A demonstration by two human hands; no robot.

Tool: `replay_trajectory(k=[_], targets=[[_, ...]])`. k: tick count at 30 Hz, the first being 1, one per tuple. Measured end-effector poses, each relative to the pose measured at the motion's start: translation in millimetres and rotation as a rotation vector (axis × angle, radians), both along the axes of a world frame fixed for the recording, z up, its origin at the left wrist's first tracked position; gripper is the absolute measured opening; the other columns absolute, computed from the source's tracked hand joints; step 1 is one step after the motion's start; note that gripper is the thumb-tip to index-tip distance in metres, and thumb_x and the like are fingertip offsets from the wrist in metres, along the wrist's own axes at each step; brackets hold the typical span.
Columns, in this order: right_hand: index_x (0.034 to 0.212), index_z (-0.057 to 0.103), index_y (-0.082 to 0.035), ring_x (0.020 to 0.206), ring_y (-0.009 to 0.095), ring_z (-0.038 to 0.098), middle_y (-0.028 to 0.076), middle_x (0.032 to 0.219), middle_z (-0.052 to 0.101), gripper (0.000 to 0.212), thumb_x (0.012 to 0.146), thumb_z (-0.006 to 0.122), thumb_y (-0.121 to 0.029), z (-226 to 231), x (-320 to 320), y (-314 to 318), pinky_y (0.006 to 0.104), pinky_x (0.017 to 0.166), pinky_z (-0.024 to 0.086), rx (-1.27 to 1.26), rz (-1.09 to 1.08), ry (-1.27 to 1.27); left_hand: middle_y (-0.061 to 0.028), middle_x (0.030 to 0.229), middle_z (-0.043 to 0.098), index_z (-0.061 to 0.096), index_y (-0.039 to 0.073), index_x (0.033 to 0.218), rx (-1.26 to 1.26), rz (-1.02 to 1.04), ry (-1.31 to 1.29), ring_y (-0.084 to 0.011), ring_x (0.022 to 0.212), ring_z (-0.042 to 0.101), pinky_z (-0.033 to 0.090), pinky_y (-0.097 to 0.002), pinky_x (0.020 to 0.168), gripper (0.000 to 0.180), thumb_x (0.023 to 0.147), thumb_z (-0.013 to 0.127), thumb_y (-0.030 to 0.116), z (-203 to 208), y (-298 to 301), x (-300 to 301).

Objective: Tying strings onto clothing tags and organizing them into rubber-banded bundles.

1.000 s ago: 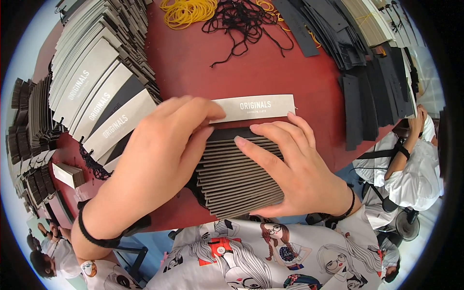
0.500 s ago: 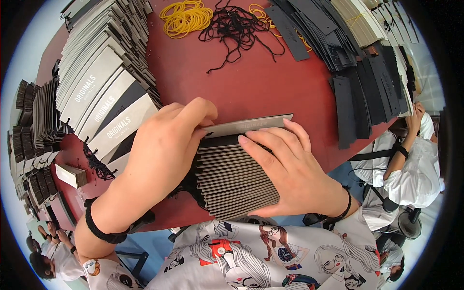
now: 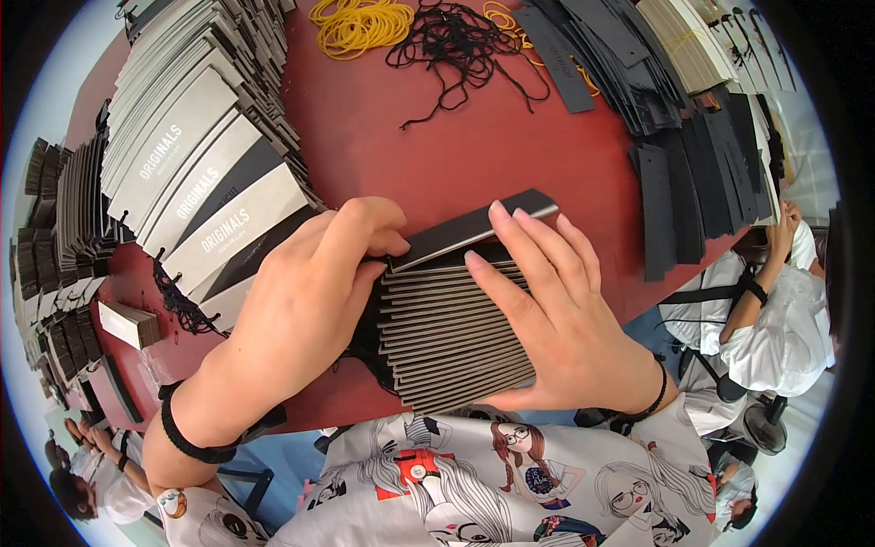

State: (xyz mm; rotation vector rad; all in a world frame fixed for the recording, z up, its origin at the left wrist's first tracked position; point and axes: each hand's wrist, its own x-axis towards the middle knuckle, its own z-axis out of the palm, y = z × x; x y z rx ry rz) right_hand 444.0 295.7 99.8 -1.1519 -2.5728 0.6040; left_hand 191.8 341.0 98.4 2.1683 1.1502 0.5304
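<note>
A packed row of grey-edged hang tags (image 3: 447, 342) lies before me at the table's near edge, black cords bunched at its left end. Above its far end a single hang tag (image 3: 460, 230) is tilted, its dark face up and its pale long edge toward me. My left hand (image 3: 310, 273) is closed, thumb and fingers pinching that tag's left end. My right hand (image 3: 574, 333) spans the row's right side: fingertips touch the tilted tag and the far end, while the thumb lies along the near end.
Long rows of pale and dark strung tags (image 3: 196, 137) fill the left side. Yellow rubber bands (image 3: 362, 27) and tangled black cords (image 3: 465, 50) lie at the back. Black card strips (image 3: 670, 201) are piled at the right. Another person's arm (image 3: 743, 301) shows beyond the right edge.
The single tag has tipped over from its pale printed face to its dark face, its right end rising. My right fingers have lifted and spread a little; my left hand keeps its pinch.
</note>
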Motion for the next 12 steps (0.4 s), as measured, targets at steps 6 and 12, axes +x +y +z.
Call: replay_trajectory(k=[6, 12], targets=[[0.145, 0.039, 0.001, 0.141, 0.045, 0.029, 0.03, 0.152, 0.029, 0.115, 0.051, 0.085, -0.045, 2, -4, 11, 0.0623, 0.113, 0.019, -0.059, 0.061, -0.07, -0.0142, 0.099, 0.067, 0.053, 0.001, 0.117, -0.071, -0.009, 0.01, -0.0314, 0.096, 0.067, 0.052, -0.0379, 0.085, 0.037, 0.083, 0.058, -0.012, 0, 0, 0], [0.149, 0.033, -0.001, 0.139, 0.043, 0.033, 0.03, 0.151, 0.03, 0.116, 0.055, 0.085, -0.043, 8, -9, 18, 0.0638, 0.112, 0.021, -0.182, 0.1, -0.125, -0.0174, 0.107, 0.065, 0.051, 0.003, 0.124, -0.032, -0.033, -0.005, -0.0329, 0.105, 0.064, 0.05, -0.0385, 0.09, 0.036, 0.089, 0.052, -0.008, 0, -10, -4]])
